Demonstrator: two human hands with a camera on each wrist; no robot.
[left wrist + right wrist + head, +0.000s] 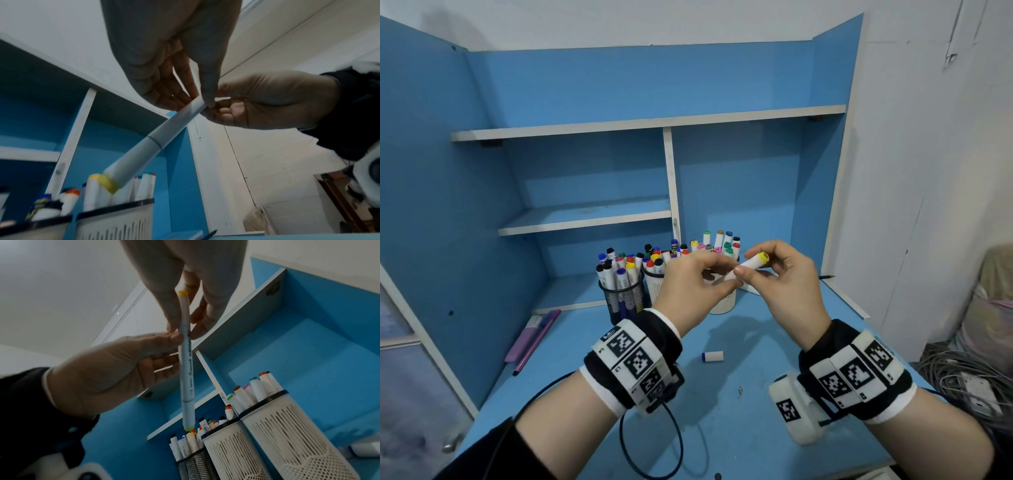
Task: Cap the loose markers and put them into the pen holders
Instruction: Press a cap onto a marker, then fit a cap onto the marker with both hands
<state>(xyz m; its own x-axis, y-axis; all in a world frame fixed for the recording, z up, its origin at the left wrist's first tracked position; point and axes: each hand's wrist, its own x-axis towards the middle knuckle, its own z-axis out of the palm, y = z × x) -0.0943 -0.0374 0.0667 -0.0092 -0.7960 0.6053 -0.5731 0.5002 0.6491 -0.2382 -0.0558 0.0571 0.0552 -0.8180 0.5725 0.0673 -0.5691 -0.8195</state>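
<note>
A white marker [755, 261] with a yellow cap on each end is held in the air in front of the pen holders. My left hand [717, 279] pinches its lower end and my right hand [753, 263] pinches it near the upper yellow cap. In the left wrist view, the left hand [202, 100] grips the marker [156, 138] at its top. In the right wrist view, the right hand [183, 332] holds the marker [187, 378] upright above the holders. A black mesh holder [623, 298] and two white holders [722, 303] stand full of capped markers.
A loose white cap with a blue end [712, 356] lies on the blue desk [739, 428]. Another white marker [751, 290] lies behind my right hand. A purple pen and pencil [534, 339] lie at the left. Blue shelves [585, 216] rise behind the holders.
</note>
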